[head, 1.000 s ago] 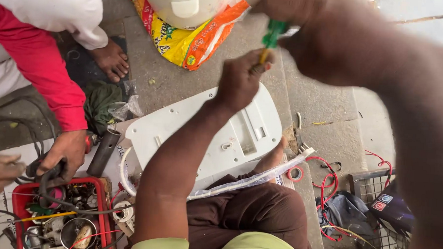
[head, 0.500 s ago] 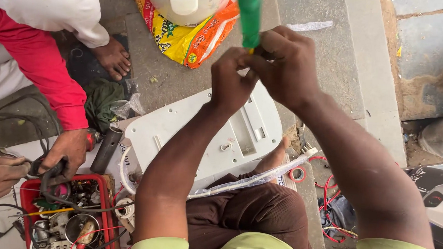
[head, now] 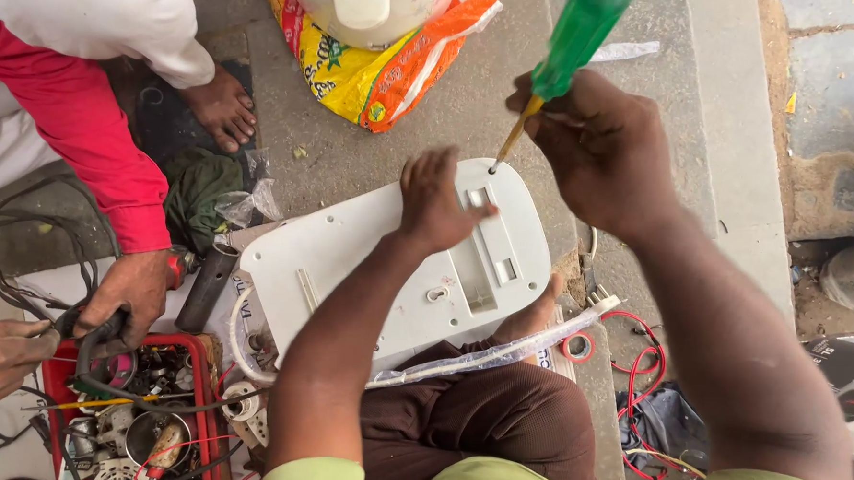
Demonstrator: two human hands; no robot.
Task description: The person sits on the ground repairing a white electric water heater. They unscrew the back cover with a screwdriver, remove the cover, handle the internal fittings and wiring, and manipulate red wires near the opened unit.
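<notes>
A: Where's the white plastic housing (head: 387, 267)?

B: Across the person's lap. The left hand (head: 438, 202) presses flat on it; the right hand (head: 599, 147), above its far edge, is clamped on the green-handled screwdriver (head: 564, 59).

A: Handling?

B: Probably light, stiff, slick; grip the rims.

Outdoor street-side repair spot: bare concrete steps (head: 643, 125), red crate (head: 56, 387) of salvaged parts, loose wires (head: 638, 360) strewn about.
</notes>
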